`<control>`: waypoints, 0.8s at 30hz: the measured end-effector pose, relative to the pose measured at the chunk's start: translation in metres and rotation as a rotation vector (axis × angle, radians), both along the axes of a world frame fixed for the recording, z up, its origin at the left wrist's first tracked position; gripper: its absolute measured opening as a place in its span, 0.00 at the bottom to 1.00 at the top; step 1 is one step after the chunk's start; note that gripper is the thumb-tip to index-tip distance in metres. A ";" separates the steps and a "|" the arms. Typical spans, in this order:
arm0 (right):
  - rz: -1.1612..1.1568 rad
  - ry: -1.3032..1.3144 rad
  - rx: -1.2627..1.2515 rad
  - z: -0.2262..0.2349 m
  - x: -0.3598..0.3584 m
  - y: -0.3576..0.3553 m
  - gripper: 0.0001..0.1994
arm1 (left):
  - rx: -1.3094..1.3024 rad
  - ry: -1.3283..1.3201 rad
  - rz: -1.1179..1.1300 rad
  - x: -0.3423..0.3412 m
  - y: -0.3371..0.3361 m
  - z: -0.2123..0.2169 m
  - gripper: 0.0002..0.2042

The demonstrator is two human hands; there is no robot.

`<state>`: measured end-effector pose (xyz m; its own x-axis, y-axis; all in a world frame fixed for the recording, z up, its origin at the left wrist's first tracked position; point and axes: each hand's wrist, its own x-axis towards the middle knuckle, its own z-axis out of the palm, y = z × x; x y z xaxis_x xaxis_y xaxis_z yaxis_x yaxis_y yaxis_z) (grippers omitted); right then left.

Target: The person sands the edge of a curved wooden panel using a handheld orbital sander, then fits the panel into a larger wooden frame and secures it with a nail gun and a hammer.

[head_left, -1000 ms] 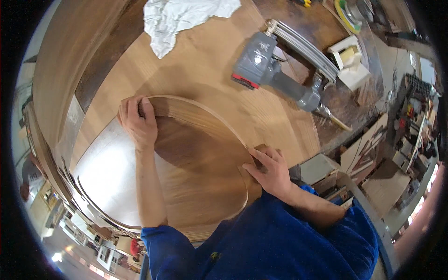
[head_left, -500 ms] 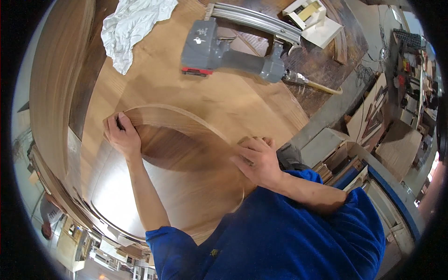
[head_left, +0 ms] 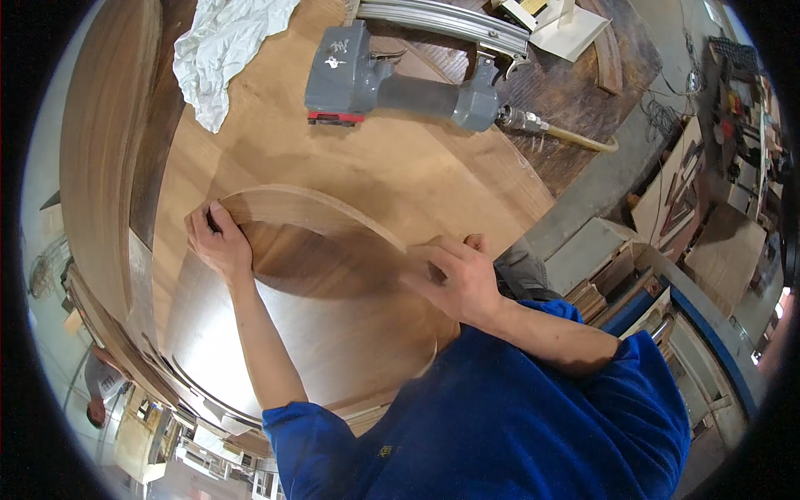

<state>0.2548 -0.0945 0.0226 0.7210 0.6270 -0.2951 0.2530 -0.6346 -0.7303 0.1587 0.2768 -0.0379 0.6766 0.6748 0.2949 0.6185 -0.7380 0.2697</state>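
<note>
Left hand (head_left: 218,242): fingers hooked over the far-left end of a curved brown wooden strip with a pale top edge (head_left: 308,212), gripping it. Right hand (head_left: 460,282): at the strip's right end, fingers bent, thumb and index close together, motion-blurred. Can't tell if they pinch the wood or just touch it.

Strip position: spans the gap between the 2 hands, in front of the body, bowed away from the person. Nearer side of it: a smooth brown wooden panel with a rounded edge (head_left: 358,333), strong white glare on its left part. Can't tell whether strip and panel are joined.

Beyond the strip: a wide light-brown wooden board (head_left: 275,154). On it, upper left, a crumpled white cloth (head_left: 221,67). Right of the cloth, well apart from both hands, a grey nail gun with a red-and-black nose (head_left: 421,96), lying on its side, silver magazine (head_left: 442,21) on the far side. A metal coupling (head_left: 521,119) links its handle end to a tan hose (head_left: 583,140).

Upper right: an angular white piece (head_left: 571,33) on the dark, worn tabletop (head_left: 637,54), a short curved brown wooden piece (head_left: 611,62) just beside it.
</note>
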 end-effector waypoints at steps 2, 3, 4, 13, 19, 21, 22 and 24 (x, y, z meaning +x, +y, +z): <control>-0.003 -0.032 0.030 -0.002 -0.004 -0.001 0.15 | 0.017 0.012 0.025 -0.002 0.000 -0.001 0.10; 0.001 -0.037 0.033 -0.002 -0.004 -0.001 0.15 | 0.024 0.003 0.029 -0.002 0.000 -0.001 0.10; 0.004 -0.042 0.036 -0.001 -0.004 -0.001 0.15 | 0.029 -0.010 0.014 -0.002 0.000 -0.001 0.09; 0.043 0.036 0.040 0.003 -0.007 -0.012 0.16 | 0.054 0.026 0.058 -0.003 -0.004 0.003 0.09; -0.016 -0.077 0.129 -0.005 -0.015 -0.013 0.13 | 0.082 -0.020 0.074 -0.001 -0.006 0.002 0.10; -0.014 -0.071 0.122 -0.004 -0.017 -0.014 0.13 | 0.108 0.003 0.052 -0.001 -0.005 0.002 0.11; -0.017 -0.059 0.113 -0.004 -0.017 -0.014 0.14 | 0.110 -0.006 0.057 -0.001 -0.005 0.003 0.11; -0.026 -0.046 0.119 -0.002 -0.017 -0.013 0.14 | 0.094 -0.008 0.043 -0.002 -0.005 0.005 0.11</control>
